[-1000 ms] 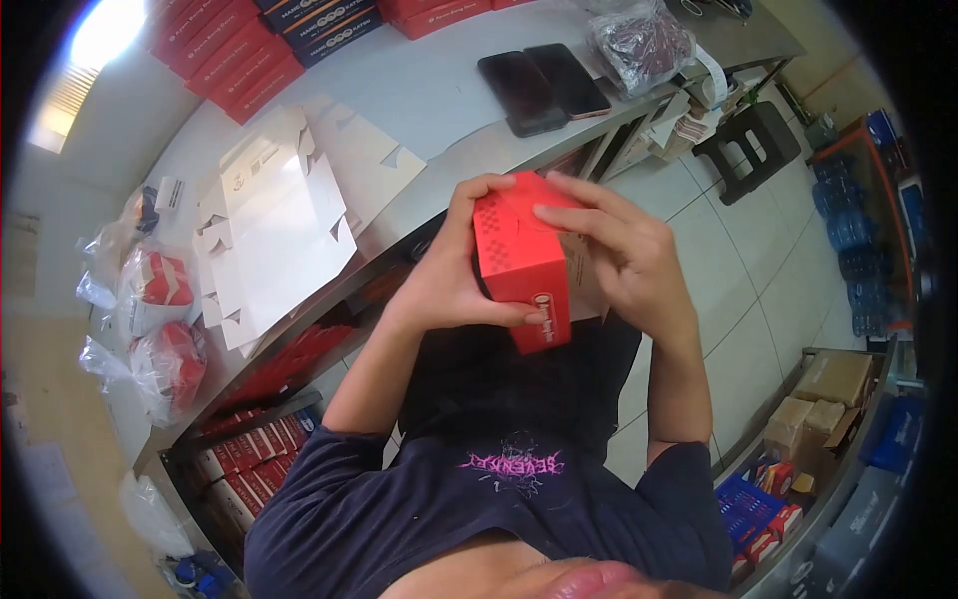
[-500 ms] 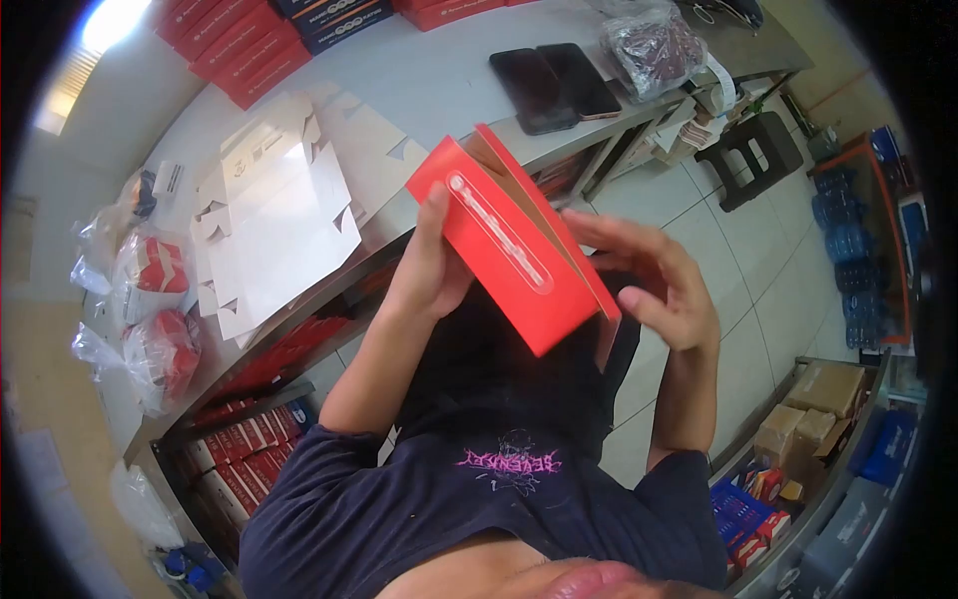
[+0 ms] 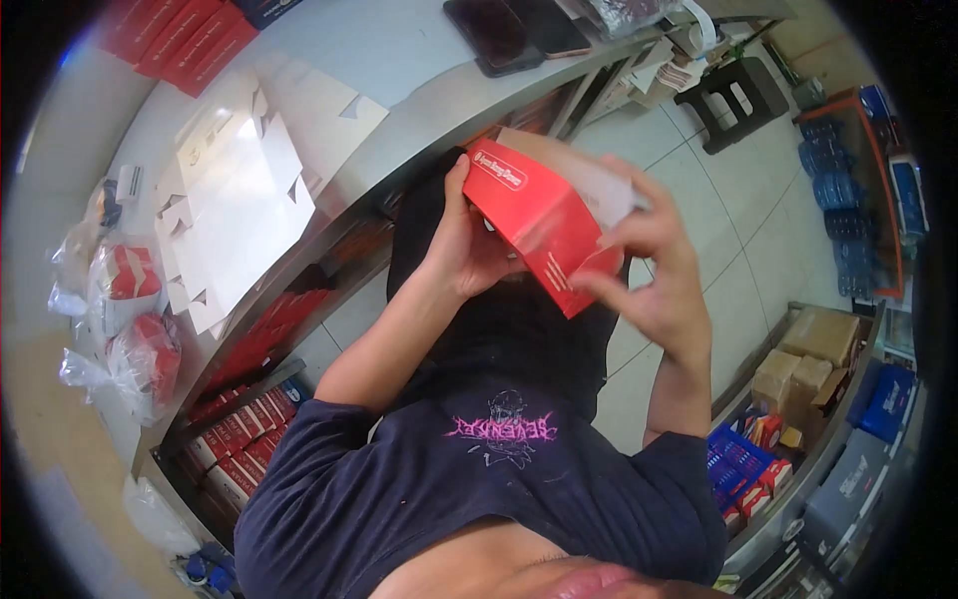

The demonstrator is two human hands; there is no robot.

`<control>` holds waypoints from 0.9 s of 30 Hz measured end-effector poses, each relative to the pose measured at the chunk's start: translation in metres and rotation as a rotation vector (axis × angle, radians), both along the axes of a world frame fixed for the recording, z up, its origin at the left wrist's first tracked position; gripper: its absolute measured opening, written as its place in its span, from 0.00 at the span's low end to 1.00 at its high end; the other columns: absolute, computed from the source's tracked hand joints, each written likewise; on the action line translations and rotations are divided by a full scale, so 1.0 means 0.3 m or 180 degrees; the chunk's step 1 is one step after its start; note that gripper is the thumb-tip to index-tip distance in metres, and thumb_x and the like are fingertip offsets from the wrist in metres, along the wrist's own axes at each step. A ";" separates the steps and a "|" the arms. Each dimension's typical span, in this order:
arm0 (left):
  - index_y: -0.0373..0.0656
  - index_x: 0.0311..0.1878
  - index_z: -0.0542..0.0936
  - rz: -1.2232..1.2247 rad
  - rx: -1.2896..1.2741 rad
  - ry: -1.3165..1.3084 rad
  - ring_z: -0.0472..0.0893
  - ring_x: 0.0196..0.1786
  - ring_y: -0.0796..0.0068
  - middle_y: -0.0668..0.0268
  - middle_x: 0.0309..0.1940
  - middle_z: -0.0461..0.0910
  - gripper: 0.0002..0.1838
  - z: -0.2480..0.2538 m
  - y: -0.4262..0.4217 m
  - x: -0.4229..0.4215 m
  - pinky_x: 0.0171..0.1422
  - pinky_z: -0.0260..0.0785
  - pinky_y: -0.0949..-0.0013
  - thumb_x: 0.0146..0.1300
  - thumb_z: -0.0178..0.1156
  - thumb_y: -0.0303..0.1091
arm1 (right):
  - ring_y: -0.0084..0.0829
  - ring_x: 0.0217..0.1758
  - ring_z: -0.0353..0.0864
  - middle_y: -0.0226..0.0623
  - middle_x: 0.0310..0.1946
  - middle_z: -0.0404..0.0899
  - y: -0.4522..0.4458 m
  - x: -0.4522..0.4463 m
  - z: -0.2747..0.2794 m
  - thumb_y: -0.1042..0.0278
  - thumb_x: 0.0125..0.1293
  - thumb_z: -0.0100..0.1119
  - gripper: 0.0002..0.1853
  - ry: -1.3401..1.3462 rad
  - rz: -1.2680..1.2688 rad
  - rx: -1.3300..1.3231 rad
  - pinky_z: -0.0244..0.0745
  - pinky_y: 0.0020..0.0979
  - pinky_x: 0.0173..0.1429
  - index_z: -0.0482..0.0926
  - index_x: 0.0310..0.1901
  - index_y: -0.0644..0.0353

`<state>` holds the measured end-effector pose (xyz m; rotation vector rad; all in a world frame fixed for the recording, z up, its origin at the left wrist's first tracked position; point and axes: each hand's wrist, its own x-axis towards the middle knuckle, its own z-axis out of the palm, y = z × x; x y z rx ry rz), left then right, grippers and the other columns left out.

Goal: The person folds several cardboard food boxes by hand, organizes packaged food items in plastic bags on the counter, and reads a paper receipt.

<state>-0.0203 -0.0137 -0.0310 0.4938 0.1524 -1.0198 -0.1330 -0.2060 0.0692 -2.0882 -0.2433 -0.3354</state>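
The red box (image 3: 529,212) is held tilted before the person's torso, near the tabletop (image 3: 399,55), its pale flap (image 3: 591,180) raised. The left hand (image 3: 465,250) pinches one end between thumb and fingers; the right hand's (image 3: 654,275) fingers are spread at the other, contact unclear through blur.
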 end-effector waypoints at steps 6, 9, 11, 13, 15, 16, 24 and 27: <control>0.52 0.78 0.65 -0.0269 0.0067 0.0093 0.67 0.77 0.52 0.56 0.76 0.65 0.54 -0.020 -0.020 -0.036 0.77 0.58 0.33 0.63 0.39 0.86 | 0.31 0.57 0.84 0.43 0.69 0.73 -0.005 0.043 -0.057 0.70 0.54 0.82 0.28 -0.0128 -0.0485 0.0992 0.89 0.32 0.48 0.76 0.54 0.54; 0.51 0.79 0.63 -0.0328 0.0085 0.0124 0.69 0.77 0.50 0.55 0.76 0.66 0.54 -0.034 -0.017 -0.047 0.75 0.63 0.34 0.64 0.36 0.86 | 0.33 0.58 0.84 0.39 0.68 0.75 -0.006 0.041 -0.060 0.68 0.55 0.82 0.34 -0.0081 -0.0099 -0.0162 0.89 0.33 0.50 0.78 0.64 0.51; 0.50 0.80 0.63 -0.0353 0.0160 0.0217 0.70 0.76 0.50 0.56 0.76 0.67 0.55 -0.042 -0.016 -0.052 0.75 0.64 0.35 0.64 0.36 0.86 | 0.35 0.60 0.84 0.37 0.71 0.73 -0.024 0.044 -0.086 0.65 0.54 0.83 0.41 -0.0310 0.0266 -0.0631 0.87 0.36 0.54 0.75 0.71 0.50; 0.47 0.81 0.60 -0.0264 -0.0695 0.0299 0.74 0.73 0.50 0.52 0.75 0.68 0.46 -0.065 -0.013 -0.048 0.78 0.67 0.43 0.74 0.38 0.75 | 0.37 0.64 0.81 0.39 0.72 0.72 -0.020 0.016 -0.103 0.63 0.53 0.83 0.44 0.0241 0.0298 0.0209 0.83 0.38 0.61 0.73 0.73 0.52; 0.46 0.79 0.63 -0.0358 -0.0298 0.0025 0.74 0.73 0.51 0.52 0.73 0.71 0.44 -0.168 -0.040 -0.016 0.77 0.67 0.45 0.75 0.38 0.73 | 0.39 0.67 0.79 0.41 0.73 0.70 -0.006 0.011 -0.135 0.62 0.53 0.84 0.46 0.0796 0.0335 0.1048 0.79 0.40 0.67 0.71 0.74 0.54; 0.45 0.78 0.66 -0.0458 0.0092 -0.0269 0.73 0.74 0.52 0.52 0.71 0.74 0.42 -0.203 -0.045 -0.011 0.77 0.67 0.47 0.77 0.37 0.70 | 0.40 0.70 0.76 0.44 0.74 0.70 0.009 0.027 -0.167 0.60 0.54 0.83 0.48 0.0498 -0.0180 0.1237 0.73 0.41 0.71 0.68 0.75 0.56; 0.40 0.76 0.67 -0.0930 0.1561 -0.1502 0.78 0.69 0.63 0.57 0.69 0.75 0.36 -0.307 0.087 -0.067 0.72 0.70 0.63 0.80 0.50 0.60 | 0.33 0.72 0.73 0.44 0.71 0.72 0.024 -0.098 -0.406 0.46 0.71 0.68 0.38 0.1327 -0.0196 0.2742 0.66 0.35 0.76 0.68 0.72 0.63; 0.38 0.78 0.64 -0.0638 0.1147 -0.1213 0.71 0.74 0.62 0.58 0.75 0.67 0.42 -0.278 0.160 -0.071 0.75 0.65 0.61 0.77 0.52 0.64 | 0.28 0.68 0.74 0.40 0.67 0.74 0.005 -0.190 -0.420 0.46 0.80 0.55 0.28 0.1123 -0.0792 0.2566 0.68 0.32 0.73 0.73 0.66 0.63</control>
